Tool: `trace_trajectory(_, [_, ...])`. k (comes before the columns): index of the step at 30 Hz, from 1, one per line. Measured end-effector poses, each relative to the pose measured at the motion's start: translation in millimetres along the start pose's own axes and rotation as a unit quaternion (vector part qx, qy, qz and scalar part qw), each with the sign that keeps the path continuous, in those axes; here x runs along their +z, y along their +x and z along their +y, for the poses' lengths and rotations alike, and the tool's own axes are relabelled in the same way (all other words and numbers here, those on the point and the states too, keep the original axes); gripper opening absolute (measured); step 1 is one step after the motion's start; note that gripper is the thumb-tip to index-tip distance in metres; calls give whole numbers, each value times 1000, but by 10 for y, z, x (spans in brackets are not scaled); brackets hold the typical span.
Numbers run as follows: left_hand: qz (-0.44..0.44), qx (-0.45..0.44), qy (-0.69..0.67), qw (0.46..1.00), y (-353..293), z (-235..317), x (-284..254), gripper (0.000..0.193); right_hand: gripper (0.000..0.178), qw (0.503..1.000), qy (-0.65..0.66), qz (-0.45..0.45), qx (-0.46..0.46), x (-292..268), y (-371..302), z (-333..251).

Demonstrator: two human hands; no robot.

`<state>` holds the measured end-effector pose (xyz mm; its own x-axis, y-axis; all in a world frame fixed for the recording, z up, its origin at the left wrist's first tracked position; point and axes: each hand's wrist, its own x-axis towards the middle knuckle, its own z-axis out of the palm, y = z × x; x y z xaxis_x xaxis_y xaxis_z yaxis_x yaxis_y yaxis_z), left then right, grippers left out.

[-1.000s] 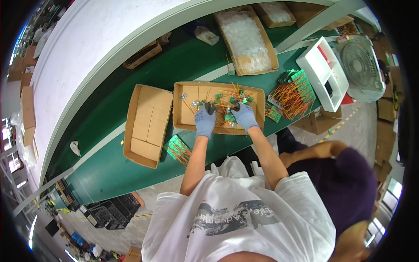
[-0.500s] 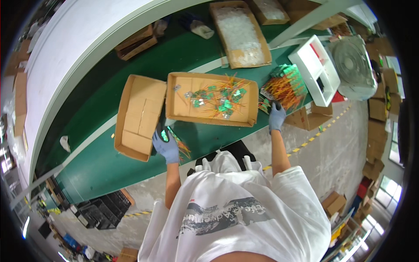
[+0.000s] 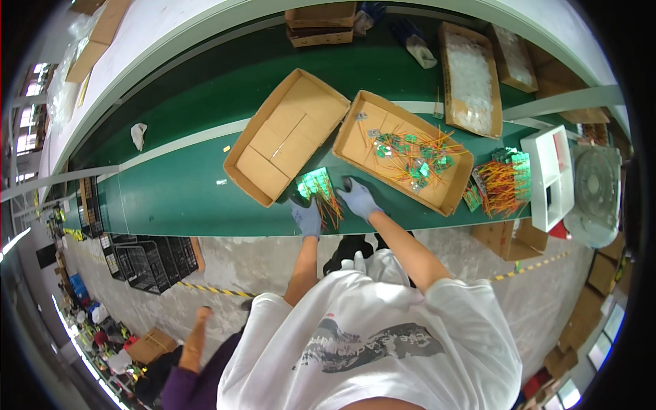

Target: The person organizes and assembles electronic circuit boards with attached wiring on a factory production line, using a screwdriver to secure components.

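Observation:
A panel of green circuit boards (image 3: 315, 183) with orange and red wires (image 3: 332, 210) lies on the green bench between two cardboard trays. My left hand (image 3: 306, 217), in a grey-blue glove with dark fingertips, is at the panel's near left corner, fingers apart. On the other side of the wires, my gloved right hand (image 3: 359, 201) rests low over the bench with its fingers apart and nothing seen in them. An empty cardboard tray (image 3: 283, 140) stands beyond my left hand. The other cardboard tray (image 3: 350, 137), holding loose wired boards (image 3: 417, 160), is beyond my right hand.
At the right, a pile of wired boards (image 3: 504, 184) sits beside a white divided box (image 3: 549, 179) and a fan (image 3: 594, 191). A carton of clear plastic pieces (image 3: 471, 82) stands at the back. Black crates (image 3: 154, 260) and another person's arm (image 3: 195, 342) are at lower left.
My right hand has left the wired-board pile at the right and come in beside the panel near my left hand. The whole view has turned, shifting the bench in the picture.

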<state>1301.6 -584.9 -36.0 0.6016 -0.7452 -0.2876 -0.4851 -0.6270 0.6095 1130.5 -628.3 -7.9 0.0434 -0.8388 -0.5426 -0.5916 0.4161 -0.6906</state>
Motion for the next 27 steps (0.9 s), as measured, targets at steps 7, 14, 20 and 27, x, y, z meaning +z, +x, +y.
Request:
trace_trajectory(7, [-159,-77,-369,912,425,-419,397,60,33,997,72,8,-37,192,494,23])
trace_trajectory(14, [-342,-65,-494,796,-348,598,-552,34,35,975,143,-110,-131,-846,-554,-126])
trace_trajectory(20, [-346,61,-466,812,-1013,1484,-321,42,49,977,191,40,-90,-1394,-807,256])
trace_trajectory(27, [-139,311,-45,939,-1710,2305,-71,51,40,978,-22,178,-106,-2188,-1043,144])
